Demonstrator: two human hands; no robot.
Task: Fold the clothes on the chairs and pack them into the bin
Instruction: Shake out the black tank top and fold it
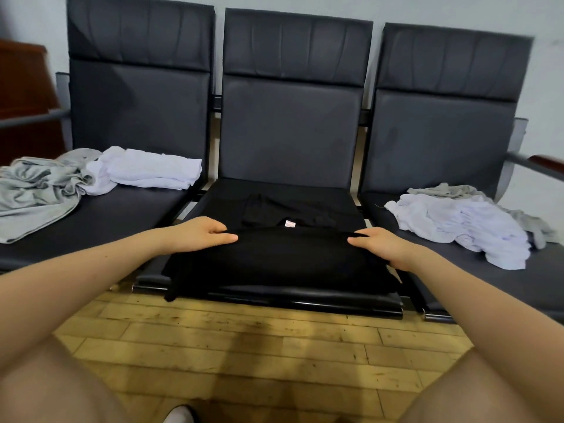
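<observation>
Two hands work one black shirt (274, 257) on the middle chair's seat (335, 190): the left hand (198, 235) and right hand (384, 248) each pinch an end of the fold, fingers curled into the cloth. The shirt's near edge overhangs the seat's front edge, so uneven pulling could slide it to the floor (244, 346). No bin is in view.

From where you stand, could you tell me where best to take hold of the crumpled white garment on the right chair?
Probably the near lower edge of the white garment, reaching from the front of the right chair. That flap hangs loose toward you, while a grey garment tangles with its far side.
</observation>
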